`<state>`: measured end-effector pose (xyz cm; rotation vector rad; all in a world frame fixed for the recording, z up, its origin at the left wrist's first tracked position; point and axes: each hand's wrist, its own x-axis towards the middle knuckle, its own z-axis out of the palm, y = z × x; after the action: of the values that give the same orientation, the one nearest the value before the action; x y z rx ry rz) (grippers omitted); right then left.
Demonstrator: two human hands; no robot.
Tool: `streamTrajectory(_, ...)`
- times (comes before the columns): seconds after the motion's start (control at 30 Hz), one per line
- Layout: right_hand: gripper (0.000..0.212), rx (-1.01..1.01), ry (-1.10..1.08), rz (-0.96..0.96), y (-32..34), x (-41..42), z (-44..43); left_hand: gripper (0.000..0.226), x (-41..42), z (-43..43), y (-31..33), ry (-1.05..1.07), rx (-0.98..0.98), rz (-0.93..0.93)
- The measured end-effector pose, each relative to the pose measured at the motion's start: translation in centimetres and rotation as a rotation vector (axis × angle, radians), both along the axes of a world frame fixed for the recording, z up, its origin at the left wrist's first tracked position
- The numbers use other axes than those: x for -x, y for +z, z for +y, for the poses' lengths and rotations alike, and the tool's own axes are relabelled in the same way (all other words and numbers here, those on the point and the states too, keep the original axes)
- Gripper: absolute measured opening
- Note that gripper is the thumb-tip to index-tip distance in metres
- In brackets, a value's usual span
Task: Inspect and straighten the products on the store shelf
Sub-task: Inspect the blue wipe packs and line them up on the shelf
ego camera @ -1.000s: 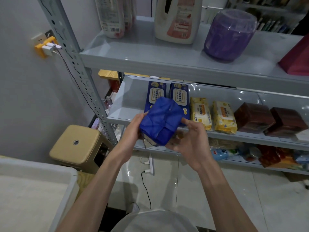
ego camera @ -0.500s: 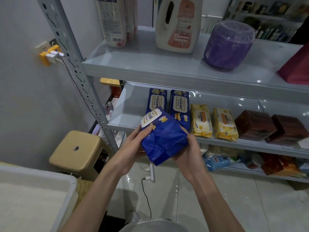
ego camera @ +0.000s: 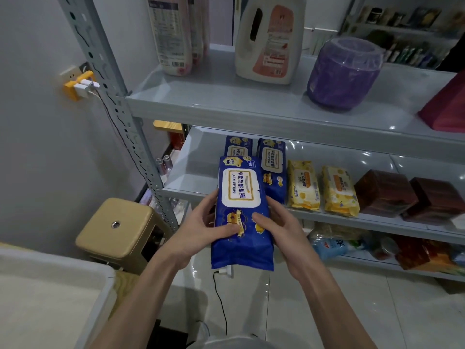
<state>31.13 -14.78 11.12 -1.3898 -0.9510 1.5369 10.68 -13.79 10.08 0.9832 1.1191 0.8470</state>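
Note:
I hold a blue pack of wet wipes [ego camera: 241, 212] label-up in front of the middle shelf [ego camera: 196, 182]. My left hand [ego camera: 203, 233] grips its left edge with the thumb on top. My right hand [ego camera: 284, 230] grips its right edge, thumb across the front. Behind it on the shelf lie two more blue wipe packs [ego camera: 273, 167], partly hidden by the held one. To their right lie two yellow wipe packs [ego camera: 322, 188], then two brown boxes [ego camera: 407, 197].
The upper shelf [ego camera: 226, 102] carries a white detergent jug [ego camera: 270, 39], a purple tub [ego camera: 344, 74] and tall packs [ego camera: 173, 34]. A perforated metal upright [ego camera: 118, 107] stands on the left. A tan stool [ego camera: 118, 227] and a white bin [ego camera: 50, 293] sit below left. Mixed goods fill the bottom shelf [ego camera: 377, 248].
The blue pack has been turned over from its back to label-up and straightened lengthwise. Both hands have shifted to its sides. The camera has tilted down slightly.

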Motion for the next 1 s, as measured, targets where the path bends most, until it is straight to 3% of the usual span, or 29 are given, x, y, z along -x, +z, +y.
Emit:
streamTrajectory(0.17,0.059,-0.047,0.005,0.051,-1.3,-0.3,-0.5,0.091,-0.6,0.1,-0.1,0.020,0.047,0.035)
streamTrajectory(0.3,0.069,-0.065,0.055,0.012,-2.2,-0.4,-0.2,0.085,-1.4,-0.3,-0.8,0.072,-0.001,0.081)
streamTrajectory(0.43,0.067,-0.087,0.101,0.035,-3.0,0.0,0.4,0.094,-0.6,-0.3,-1.6,0.087,-0.014,0.120)
streamTrajectory(0.67,0.069,-0.093,0.197,0.041,-5.6,4.0,2.1,0.084,3.7,1.1,-2.7,0.084,0.016,0.154)
streamTrajectory(1.0,0.065,-0.069,0.136,0.038,-9.4,11.8,7.3,0.083,10.9,7.5,-6.9,0.045,0.034,0.179)
